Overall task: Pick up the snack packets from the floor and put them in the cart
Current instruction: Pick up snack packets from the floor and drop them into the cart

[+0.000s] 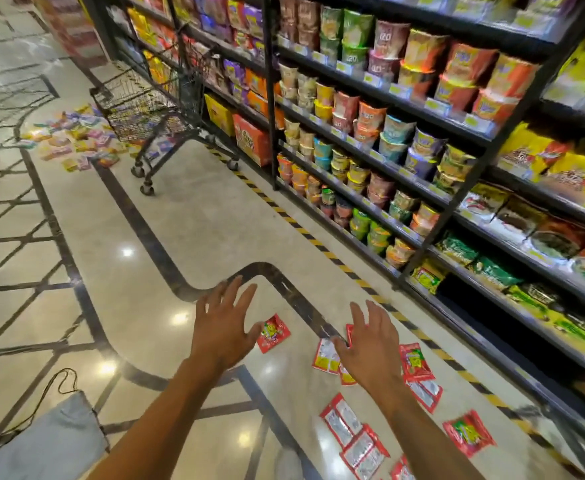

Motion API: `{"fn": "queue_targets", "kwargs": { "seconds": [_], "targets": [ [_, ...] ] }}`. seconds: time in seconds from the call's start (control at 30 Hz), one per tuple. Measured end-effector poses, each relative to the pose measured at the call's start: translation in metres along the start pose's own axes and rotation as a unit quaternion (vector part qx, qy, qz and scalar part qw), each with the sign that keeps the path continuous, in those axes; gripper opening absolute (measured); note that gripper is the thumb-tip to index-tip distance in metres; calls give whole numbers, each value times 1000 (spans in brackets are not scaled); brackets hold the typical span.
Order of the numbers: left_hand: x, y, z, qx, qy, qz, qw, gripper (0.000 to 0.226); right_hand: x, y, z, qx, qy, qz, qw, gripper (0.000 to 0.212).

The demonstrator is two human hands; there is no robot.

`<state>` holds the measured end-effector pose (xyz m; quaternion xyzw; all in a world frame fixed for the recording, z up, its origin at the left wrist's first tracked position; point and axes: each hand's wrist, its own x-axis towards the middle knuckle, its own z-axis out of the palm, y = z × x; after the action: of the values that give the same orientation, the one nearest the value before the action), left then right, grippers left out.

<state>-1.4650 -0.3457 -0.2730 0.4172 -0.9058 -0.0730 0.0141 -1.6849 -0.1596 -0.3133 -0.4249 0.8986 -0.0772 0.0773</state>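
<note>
The tall shelves point(422, 140) rise to the right of the right hand point(370, 348), the black cart point(145, 109) stands far ahead of the left hand point(223, 327), both hands hang over the floor point(138, 278) with fingers spread and empty, and the red snack packets point(415, 362) lie scattered under and around the right hand.

**Floor Count: Packets, Cart, Hands**

One wire cart point(138, 112) is in the aisle. Roughly ten red snack packets point(469, 433) lie on the near floor; some are partly hidden, so the tally is not exact. The heap of mixed packets point(72, 140) by the cart is too blurred to count. Two hands show: left hand point(221, 327) and right hand point(370, 351). One grey bag point(48, 441).
</note>
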Motion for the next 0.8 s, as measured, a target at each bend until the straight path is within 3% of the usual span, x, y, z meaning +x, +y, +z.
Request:
{"fn": "queue_targets", "kwargs": {
  "seconds": [0.43, 0.8],
  "targets": [
    [220, -28, 69, 21, -85, 130, 988, 78, 145, -5, 36, -18, -44, 132, 990, 79],
    [373, -34, 234, 27, -175, 206, 962, 75, 258, 36, 170, -28, -108, 219, 969, 77]
  ]
}}
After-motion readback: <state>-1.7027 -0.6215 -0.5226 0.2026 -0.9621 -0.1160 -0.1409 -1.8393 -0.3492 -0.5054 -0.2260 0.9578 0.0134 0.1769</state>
